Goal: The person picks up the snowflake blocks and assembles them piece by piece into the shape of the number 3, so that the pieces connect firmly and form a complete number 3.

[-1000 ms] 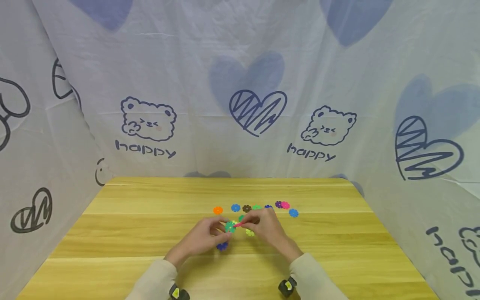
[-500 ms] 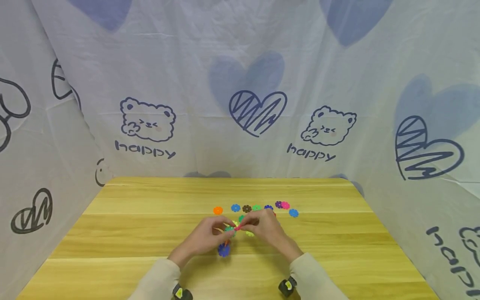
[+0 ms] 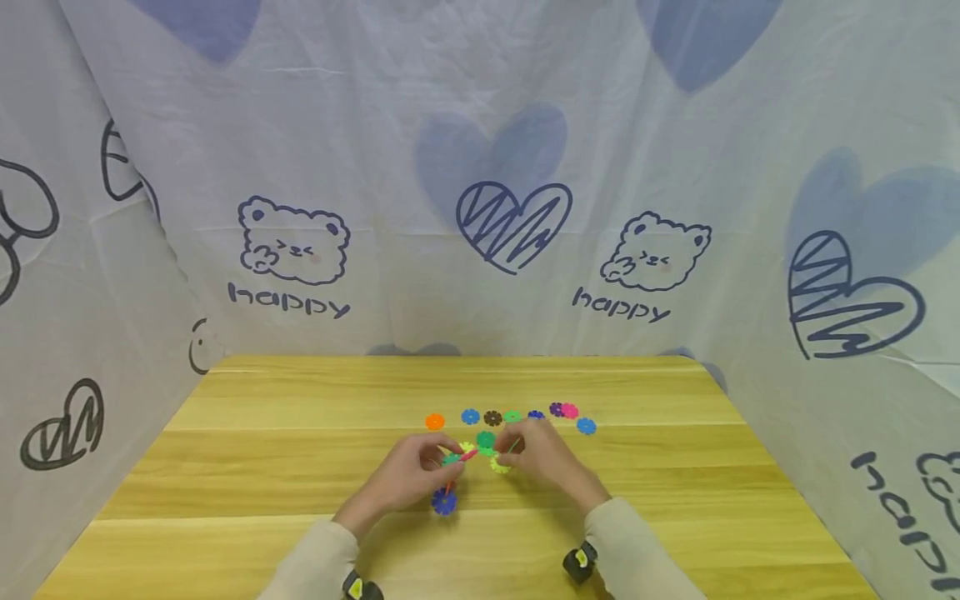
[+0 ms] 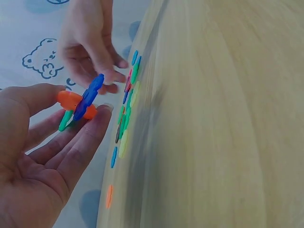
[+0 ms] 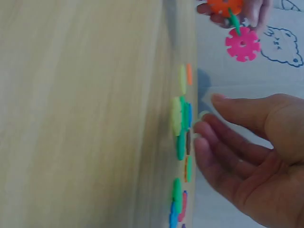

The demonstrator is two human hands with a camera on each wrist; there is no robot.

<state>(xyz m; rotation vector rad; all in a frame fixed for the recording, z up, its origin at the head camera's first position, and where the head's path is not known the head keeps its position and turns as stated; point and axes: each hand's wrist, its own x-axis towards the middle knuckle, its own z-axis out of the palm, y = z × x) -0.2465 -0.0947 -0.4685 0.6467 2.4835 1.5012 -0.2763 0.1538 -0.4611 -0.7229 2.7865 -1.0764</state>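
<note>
A round orange plastic disc (image 4: pixel 69 100) is pinched, likely for steadiness, by the left hand (image 3: pixel 408 471). Toward three o'clock, empty right fingers (image 5: pixel 213 164) are parted.

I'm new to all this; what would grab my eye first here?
Probably the bright cluster of joined, notched discs, blue, orange, green and pink, held in the left hand. Next, the other colourful discs lying mid-table on the pale wooden table, with the right hand open by them. Behind hangs a white cloth printed with hearts and cartoon bears.
</note>
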